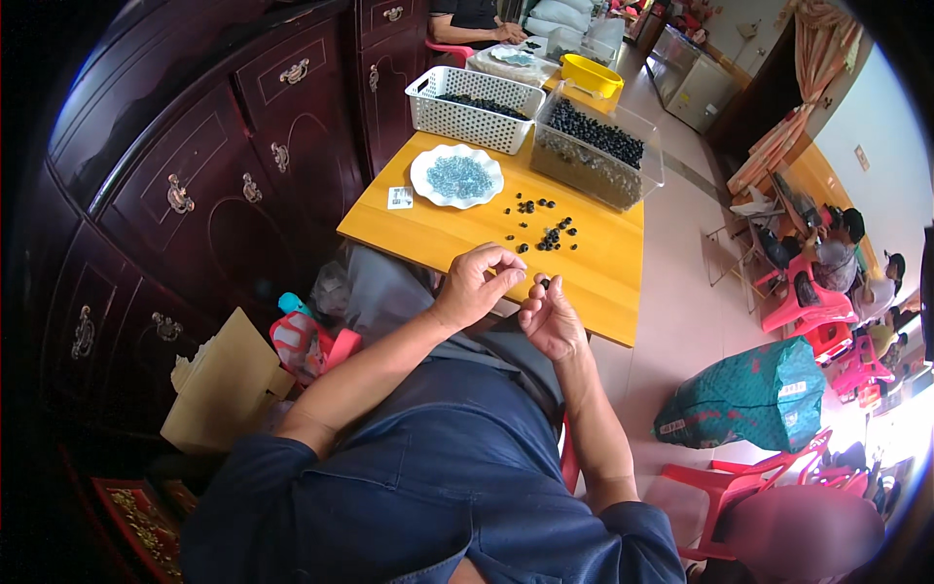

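While both hands hover just over the near edge of the yellow wooden table [603, 282], the left hand [474, 284] has its fingers curled, thumb and forefinger pinched together; what is between them is too small to tell. The right hand [551, 316] is half closed and holds a small dark round bead [545, 283] at its fingertips. On the table, beyond the hands, lies a loose scatter of dark beads [547, 232]. Farther on the table stand a white scalloped plate of pale blue pieces [456, 176], a white perforated plastic basket [472, 107] and a clear plastic box of dark beads [595, 146].
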`<control>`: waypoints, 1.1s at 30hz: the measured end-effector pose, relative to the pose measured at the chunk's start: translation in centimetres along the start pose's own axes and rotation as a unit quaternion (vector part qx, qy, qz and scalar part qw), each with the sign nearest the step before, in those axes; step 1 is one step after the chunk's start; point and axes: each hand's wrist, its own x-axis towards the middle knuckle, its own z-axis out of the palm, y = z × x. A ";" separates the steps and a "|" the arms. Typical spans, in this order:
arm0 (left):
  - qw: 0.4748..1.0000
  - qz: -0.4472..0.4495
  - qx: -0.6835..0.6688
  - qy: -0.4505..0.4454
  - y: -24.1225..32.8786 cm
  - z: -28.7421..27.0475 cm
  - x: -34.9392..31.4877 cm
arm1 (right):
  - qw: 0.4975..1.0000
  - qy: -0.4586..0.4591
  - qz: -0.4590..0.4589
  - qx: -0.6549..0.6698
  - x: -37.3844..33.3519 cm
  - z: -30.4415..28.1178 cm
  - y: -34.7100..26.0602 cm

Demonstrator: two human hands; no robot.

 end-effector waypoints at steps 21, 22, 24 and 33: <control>0.997 -0.023 -0.060 -0.039 -0.1 0.2 -0.5 | 0.996 0.003 0.020 -0.090 0.4 2.1 1.1; 0.997 -0.023 -0.059 -0.042 0.0 0.1 -0.5 | 0.996 0.002 0.017 -0.088 0.4 2.1 1.2; 0.996 -0.023 -0.060 -0.059 0.4 -0.1 -0.4 | 0.993 0.007 0.001 -0.116 0.4 2.0 1.3; 0.993 -0.056 -0.076 -0.070 -1.3 -0.3 -0.5 | 0.991 0.010 -0.006 -0.133 0.7 1.7 1.7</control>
